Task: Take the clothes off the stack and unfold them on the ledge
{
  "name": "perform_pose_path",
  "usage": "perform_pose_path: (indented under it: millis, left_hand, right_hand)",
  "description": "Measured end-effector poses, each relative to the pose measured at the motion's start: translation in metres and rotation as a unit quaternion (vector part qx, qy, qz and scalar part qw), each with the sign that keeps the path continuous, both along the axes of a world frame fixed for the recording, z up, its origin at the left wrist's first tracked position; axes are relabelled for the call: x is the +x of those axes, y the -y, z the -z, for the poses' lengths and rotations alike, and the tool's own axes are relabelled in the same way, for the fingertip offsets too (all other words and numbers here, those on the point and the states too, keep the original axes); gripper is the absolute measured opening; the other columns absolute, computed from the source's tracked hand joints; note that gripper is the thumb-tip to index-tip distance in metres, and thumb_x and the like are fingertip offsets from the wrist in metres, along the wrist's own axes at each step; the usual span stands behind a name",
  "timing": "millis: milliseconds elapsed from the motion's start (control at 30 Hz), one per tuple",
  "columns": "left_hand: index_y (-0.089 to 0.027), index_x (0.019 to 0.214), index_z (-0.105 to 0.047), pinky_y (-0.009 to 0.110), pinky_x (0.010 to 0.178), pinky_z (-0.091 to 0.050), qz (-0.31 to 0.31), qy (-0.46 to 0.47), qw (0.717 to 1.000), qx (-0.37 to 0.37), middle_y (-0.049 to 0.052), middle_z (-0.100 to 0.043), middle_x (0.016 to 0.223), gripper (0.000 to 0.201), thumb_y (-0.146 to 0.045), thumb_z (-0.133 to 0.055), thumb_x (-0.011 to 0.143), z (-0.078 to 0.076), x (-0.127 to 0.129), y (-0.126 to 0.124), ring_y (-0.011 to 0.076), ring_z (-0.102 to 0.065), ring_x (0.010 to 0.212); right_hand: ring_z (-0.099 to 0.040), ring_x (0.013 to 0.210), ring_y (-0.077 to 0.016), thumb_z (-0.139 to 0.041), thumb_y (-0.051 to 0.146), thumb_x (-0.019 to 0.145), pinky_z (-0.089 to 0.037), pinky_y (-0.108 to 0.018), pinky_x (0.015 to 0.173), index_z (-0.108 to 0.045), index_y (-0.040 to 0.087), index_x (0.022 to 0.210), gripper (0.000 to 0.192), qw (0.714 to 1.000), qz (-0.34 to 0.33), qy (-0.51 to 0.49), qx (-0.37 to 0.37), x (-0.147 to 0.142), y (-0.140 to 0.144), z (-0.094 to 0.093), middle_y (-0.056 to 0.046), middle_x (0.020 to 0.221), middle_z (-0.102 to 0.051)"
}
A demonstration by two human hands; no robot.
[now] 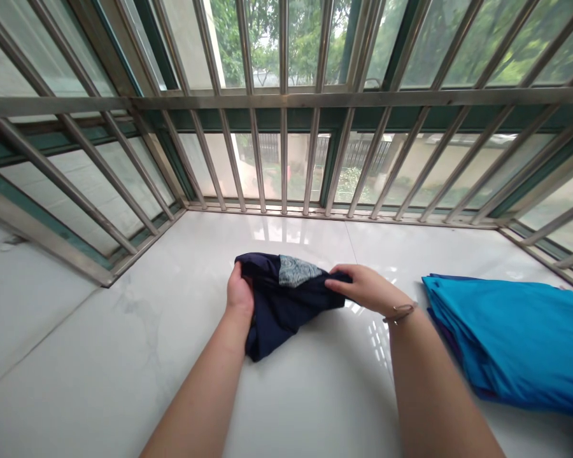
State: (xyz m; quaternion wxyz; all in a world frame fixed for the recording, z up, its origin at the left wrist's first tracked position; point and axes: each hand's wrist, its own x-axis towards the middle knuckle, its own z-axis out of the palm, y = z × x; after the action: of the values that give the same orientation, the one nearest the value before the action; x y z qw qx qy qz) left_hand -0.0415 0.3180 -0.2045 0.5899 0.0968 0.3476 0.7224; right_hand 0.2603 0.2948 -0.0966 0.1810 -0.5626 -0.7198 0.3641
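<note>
Half-folded navy garment (286,302) on white marble sill (315,394), gripped at left edge by left hand (239,294), pinched at right by right hand (363,287); turquoise cloths (516,337) already stacked nearby.

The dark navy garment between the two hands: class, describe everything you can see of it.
The dark navy garment looks like soft, thin cloth, bunched and partly folded, lying on the glossy white sill before the barred window. A grey-blue patterned panel shows at its top edge. The left hand grips its left side; the right hand pinches its upper right edge. Its lower end trails toward the viewer. It lies apart from the blue cloth stack.
</note>
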Motion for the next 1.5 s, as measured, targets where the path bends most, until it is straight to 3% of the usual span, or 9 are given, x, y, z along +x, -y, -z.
perform_pose_path:
  millis: [200,300,467,767,900,1033,1267,1400,1500]
  left_hand:
    - [-0.021,0.136,-0.079,0.040,0.123,-0.053,-0.073,0.054,0.996,0.025,0.009,-0.082,0.136,0.048,-0.049,-0.045,0.116,-0.012,-0.001,-0.002,0.0263,-0.070,0.141]
    - [-0.023,0.139,-0.078,0.041,0.125,-0.052,-0.063,0.049,0.997,0.010,0.007,-0.083,0.134,0.051,-0.052,-0.041,0.118,-0.019,0.001,0.002,0.0261,-0.069,0.142]
    - [-0.013,0.139,-0.076,0.054,0.125,-0.053,0.065,0.062,0.996,-0.002,0.016,-0.083,0.130,0.071,-0.068,-0.040,0.113,-0.024,-0.001,0.012,0.0357,-0.069,0.141]
    - [-0.011,0.149,-0.069,0.064,0.128,-0.046,0.272,0.078,0.958,0.054,0.022,-0.077,0.141,0.089,-0.083,-0.048,0.103,-0.034,-0.002,0.028,0.0434,-0.060,0.151]
    - [-0.013,0.146,-0.072,0.060,0.128,-0.048,0.227,0.071,0.971,0.038,0.019,-0.081,0.135,0.075,-0.072,-0.046,0.109,-0.027,-0.007,0.023,0.0393,-0.064,0.148]
    - [-0.012,0.146,-0.071,0.058,0.127,-0.050,0.202,0.075,0.976,0.032,0.018,-0.080,0.137,0.075,-0.072,-0.048,0.108,-0.020,-0.014,0.021,0.0383,-0.065,0.146]
    - [-0.018,0.145,-0.073,0.055,0.129,-0.048,0.106,0.080,0.990,0.037,0.013,-0.081,0.137,0.065,-0.065,-0.043,0.113,-0.031,-0.006,0.020,0.0344,-0.064,0.148]
    - [-0.017,0.141,-0.075,0.055,0.133,-0.044,0.124,0.080,0.987,0.062,0.013,-0.081,0.138,0.057,-0.056,-0.045,0.114,-0.033,0.004,0.021,0.0339,-0.062,0.150]
    - [-0.013,0.135,-0.077,0.060,0.130,-0.046,0.186,0.071,0.980,0.033,0.016,-0.082,0.132,0.059,-0.060,-0.051,0.111,-0.029,0.005,0.025,0.0392,-0.063,0.149]
  right_hand:
    - [-0.064,0.073,-0.0217,-0.066,0.077,0.095,-0.049,-0.029,0.061,-0.078,0.021,0.098,0.057,0.921,0.289,-0.156,0.210,0.009,0.013,-0.030,-0.006,0.080,-0.073]
    - [-0.066,0.070,-0.0183,-0.077,0.073,0.093,-0.052,-0.026,0.061,-0.077,0.021,0.098,0.052,0.979,-0.042,-0.198,-0.002,0.008,0.034,-0.052,-0.004,0.081,-0.074]
    - [-0.078,0.080,-0.0206,-0.074,0.064,0.101,-0.060,-0.028,0.079,-0.078,0.015,0.125,0.055,0.799,-0.501,-0.234,-0.237,-0.007,0.056,-0.073,-0.011,0.086,-0.081]
    - [-0.076,0.102,-0.0251,-0.077,0.046,0.097,-0.059,-0.035,0.088,-0.066,0.022,0.142,0.053,0.998,-0.039,-0.049,0.001,-0.061,0.027,-0.007,-0.011,0.124,-0.077]
    - [-0.067,0.134,-0.0348,-0.089,0.030,0.082,-0.053,-0.040,0.106,-0.057,0.020,0.159,0.084,0.985,-0.049,0.155,0.052,-0.080,0.019,0.032,-0.020,0.151,-0.065]
    - [-0.075,0.109,-0.0304,-0.073,0.021,0.090,-0.052,-0.035,0.089,-0.080,0.021,0.119,0.030,0.972,-0.079,0.217,0.035,-0.068,0.009,0.035,-0.012,0.116,-0.081]
    - [-0.074,0.104,-0.0294,-0.065,0.052,0.098,-0.055,-0.039,0.091,-0.077,0.028,0.117,0.033,0.971,0.079,-0.169,0.150,-0.008,0.022,-0.028,-0.007,0.112,-0.081]
    - [-0.069,0.083,-0.0294,-0.071,0.082,0.084,-0.058,-0.042,0.076,-0.066,0.030,0.094,0.053,0.891,0.071,-0.442,0.075,0.018,0.047,-0.036,-0.006,0.089,-0.073]
    - [-0.062,0.071,-0.0252,-0.076,0.081,0.081,-0.055,-0.039,0.069,-0.061,0.028,0.080,0.055,0.902,0.063,-0.428,0.012,0.018,0.042,-0.030,-0.004,0.074,-0.064]
